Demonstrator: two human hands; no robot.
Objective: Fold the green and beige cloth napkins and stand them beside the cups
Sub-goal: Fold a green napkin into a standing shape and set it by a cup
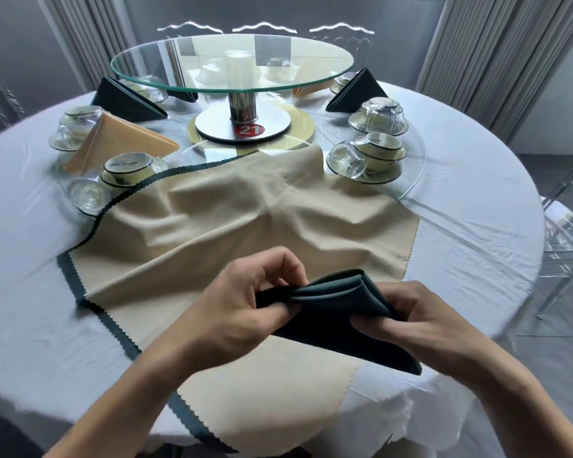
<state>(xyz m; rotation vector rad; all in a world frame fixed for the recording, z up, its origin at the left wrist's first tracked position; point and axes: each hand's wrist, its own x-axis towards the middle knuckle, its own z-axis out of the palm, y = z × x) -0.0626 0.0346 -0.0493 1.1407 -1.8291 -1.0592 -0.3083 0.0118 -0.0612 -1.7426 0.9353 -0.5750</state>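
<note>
A folded dark green napkin point(341, 312) hangs just above the near part of the table, held by both hands. My left hand point(245, 299) pinches its left end and my right hand point(410, 312) grips its right side. Under them a beige napkin point(245, 213) lies spread flat and rumpled on top of another green cloth, of which only the zigzag edge point(80, 292) shows. Folded napkins stand by the cup sets: a beige one point(120, 143) at left, a green one point(126, 100) at back left and a green one point(357, 90) at back right.
A glass turntable point(232, 64) on a steel post stands at the centre of the round white-clothed table point(476, 226). Upturned cups on saucers sit at left point(129, 170) and right point(371, 157). Clear chairs point(569, 246) ring the table.
</note>
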